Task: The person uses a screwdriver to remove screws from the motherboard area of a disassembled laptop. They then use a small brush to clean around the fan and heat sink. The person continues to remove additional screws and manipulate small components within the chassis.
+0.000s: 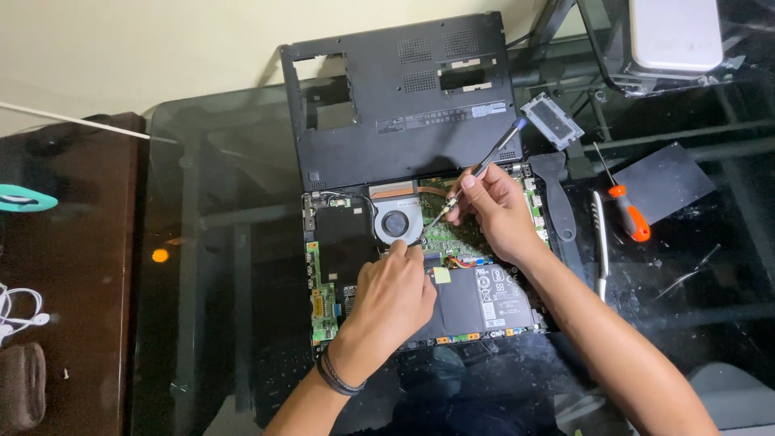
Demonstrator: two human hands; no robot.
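Observation:
An opened laptop (327,242) lies bottom-up on a dark glass table, its circuit board, round fan (395,224) and black battery (492,299) exposed. My right hand (499,211) grips a thin screwdriver (492,155) with a blue-tipped handle; its tip points down by the fan's lower right edge. My left hand (391,299) rests on the laptop just below the fan, fingers curled, fingertips close to the screwdriver tip. A black band is on my left wrist.
The removed black bottom cover (400,97) leans behind the laptop. To the right lie a small drive caddy (552,120), a black pry tool (555,198), a white tool (601,242), an orange-handled screwdriver (628,211) and a dark panel (670,182). White cables (20,311) lie at far left.

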